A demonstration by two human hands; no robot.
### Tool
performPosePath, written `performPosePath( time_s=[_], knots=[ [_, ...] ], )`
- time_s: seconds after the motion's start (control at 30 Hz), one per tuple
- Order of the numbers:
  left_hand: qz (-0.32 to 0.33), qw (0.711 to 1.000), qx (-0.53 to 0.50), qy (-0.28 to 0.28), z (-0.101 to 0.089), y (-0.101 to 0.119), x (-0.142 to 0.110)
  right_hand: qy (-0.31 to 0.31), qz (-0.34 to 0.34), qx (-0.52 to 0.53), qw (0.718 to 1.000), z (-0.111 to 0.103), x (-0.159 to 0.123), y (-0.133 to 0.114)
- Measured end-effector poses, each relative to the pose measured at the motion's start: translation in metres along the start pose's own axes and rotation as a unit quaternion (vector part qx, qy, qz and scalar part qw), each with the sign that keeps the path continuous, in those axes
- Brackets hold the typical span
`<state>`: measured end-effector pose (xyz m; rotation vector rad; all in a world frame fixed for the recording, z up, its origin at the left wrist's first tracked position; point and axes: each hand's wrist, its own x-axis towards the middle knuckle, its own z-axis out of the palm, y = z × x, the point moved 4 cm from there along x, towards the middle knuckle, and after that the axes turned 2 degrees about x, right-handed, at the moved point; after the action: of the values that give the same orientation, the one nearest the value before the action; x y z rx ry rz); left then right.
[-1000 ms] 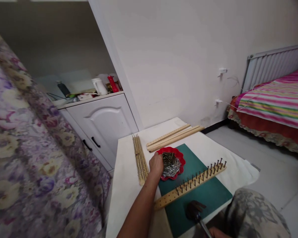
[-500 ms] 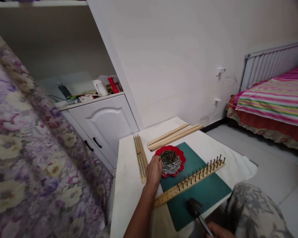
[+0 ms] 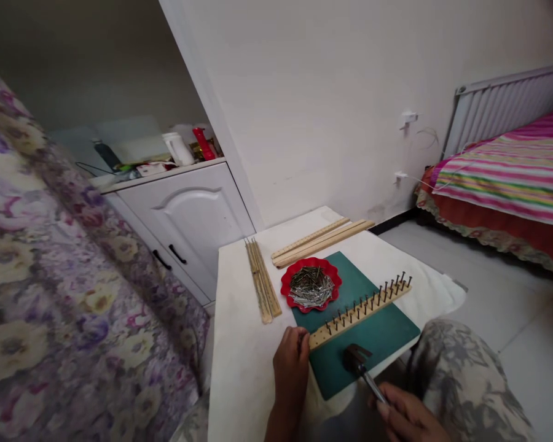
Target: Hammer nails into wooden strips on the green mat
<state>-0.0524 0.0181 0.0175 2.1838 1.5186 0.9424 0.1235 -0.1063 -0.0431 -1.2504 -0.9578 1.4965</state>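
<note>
Right hand (image 3: 408, 410) has fingers wrapped around the handle of the claw hammer (image 3: 370, 382); left hand (image 3: 293, 356), fingers curled, contents indiscernible, is at the left end of the nail-studded wooden strip (image 3: 359, 317) lying across the green mat (image 3: 378, 345).

Head cam: worn on person's head, faces fwd & down, near tabletop (image 3: 244, 374). L hand (image 3: 291, 362) & R hand (image 3: 408, 412) enter via btm edge, close to lens. Wide FOV: curtain (image 3: 50, 294) far L, wall (image 3: 313, 110) beyond table, bed (image 3: 511, 172) upper R.
</note>
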Motion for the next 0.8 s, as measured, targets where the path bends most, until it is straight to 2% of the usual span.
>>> performPosePath(
  time_s=[0.13, 0.23, 0.37, 0.5, 0.67, 0.8],
  knots=[
    [0.027, 0.999, 0.024, -0.019, 0.005, 0.005, 0.001, -0.060, 0.023, -0.025, 0.998, -0.001, 0.005, 0.011],
    [0.036, 0.998, 0.038, -0.026, 0.008, 0.008, 0.003, -0.076, 0.028, -0.035, 0.996, -0.001, 0.005, 0.009],
    [0.032, 0.998, 0.053, -0.032, 0.010, 0.009, 0.005, -0.052, 0.015, -0.020, 0.998, 0.002, 0.000, -0.006],
    [0.031, 0.996, 0.074, -0.037, 0.010, 0.011, 0.008, -0.061, 0.023, -0.035, 0.997, 0.006, -0.004, -0.017],
    [0.038, 0.995, 0.072, -0.058, 0.009, 0.014, 0.017, -0.046, 0.018, -0.028, 0.998, 0.006, -0.006, -0.019],
    [0.037, 0.997, 0.014, -0.068, 0.010, 0.015, 0.026, -0.048, 0.016, -0.029, 0.998, 0.005, -0.004, -0.016]
  ],
)
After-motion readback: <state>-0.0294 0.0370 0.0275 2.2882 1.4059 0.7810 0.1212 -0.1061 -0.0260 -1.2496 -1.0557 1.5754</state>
